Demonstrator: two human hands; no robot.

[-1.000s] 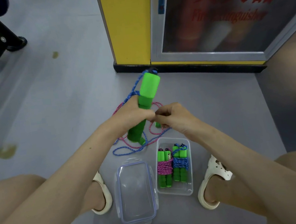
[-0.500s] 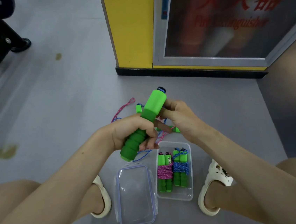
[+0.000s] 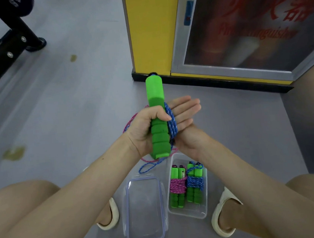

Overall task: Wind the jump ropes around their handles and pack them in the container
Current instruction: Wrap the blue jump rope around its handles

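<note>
Green foam handle (image 3: 158, 122) stands upright in the left hand (image 3: 143, 129), fingers curled tight round its ribbed lower half. Right hand (image 3: 185, 114) is flat, fingers straight and together, palm against the blue rope (image 3: 172, 124) coiled beside the handle. Loose rope (image 3: 147, 167), blue and pink, trails on the floor below. Container (image 3: 189, 211) sits on the floor between the feet, holding a pink-wound bundle (image 3: 177, 187) and a blue-wound bundle (image 3: 195, 182). Lid (image 3: 143, 203) is off, just beside it. Step looks like mid-wind on a third rope. Next: right hand takes up the slack and lays snug turns.
</note>
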